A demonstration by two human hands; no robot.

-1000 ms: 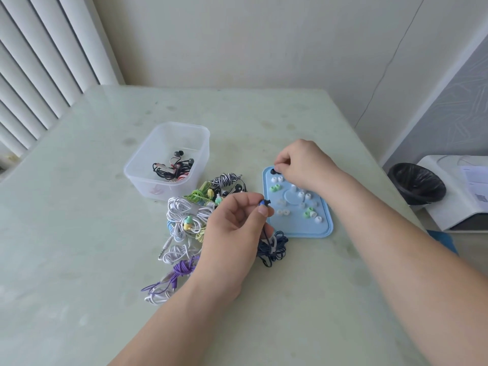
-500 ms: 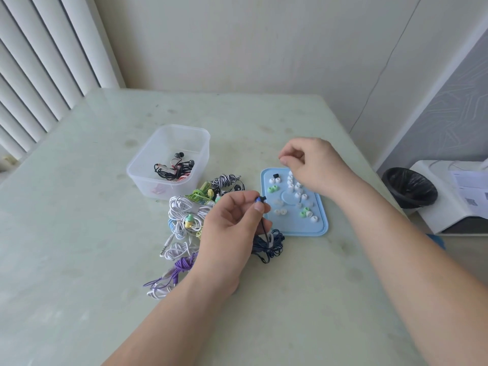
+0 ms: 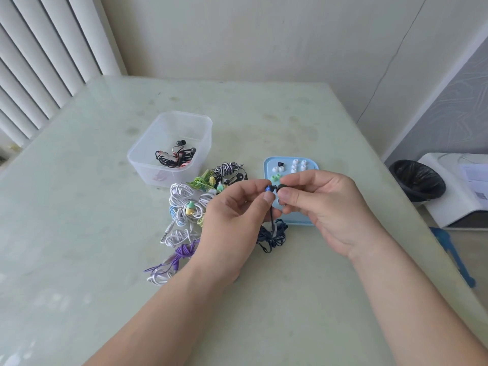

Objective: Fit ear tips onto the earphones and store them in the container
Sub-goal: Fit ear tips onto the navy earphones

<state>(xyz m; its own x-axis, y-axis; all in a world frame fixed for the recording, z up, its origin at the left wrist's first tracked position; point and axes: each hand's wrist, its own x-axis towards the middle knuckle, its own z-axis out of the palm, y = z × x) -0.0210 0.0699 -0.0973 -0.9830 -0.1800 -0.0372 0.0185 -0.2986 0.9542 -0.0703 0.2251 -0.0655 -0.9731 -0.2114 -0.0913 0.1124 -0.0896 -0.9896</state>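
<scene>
We hold the blue earbud (image 3: pixel 268 188) in front of the near-left corner of the blue tray (image 3: pixel 269 165), raised above the tabletop (image 3: pixel 79 207). Our left hand (image 3: pixel 235 220) pinches the earbud between thumb and forefinger, remaining fingers loosely curled, forearm entering from below. The earbud's dark blue cable (image 3: pixel 272 235) hangs from this grip to a coiled bundle lying on the tabletop just in front of the tray.

Our right hand (image 3: pixel 324 207) pinches a black ear tip (image 3: pixel 282 188) between thumb and forefinger, palm turned leftward, forearm entering from the lower right. The ear tip sits directly against the earbud; we cannot tell whether it is seated.

On the tray lie white ear tips (image 3: pixel 298 166), one black ear tip (image 3: pixel 280 164) and green ear tips (image 3: pixel 275 177).

Left of the tray lies a pile of bundled earphones (image 3: pixel 190 204) in white, green, purple and striped cable. Beyond that pile, left of the tray, stands the clear container (image 3: pixel 169 151) holding black-and-red earphones (image 3: pixel 174 155).
</scene>
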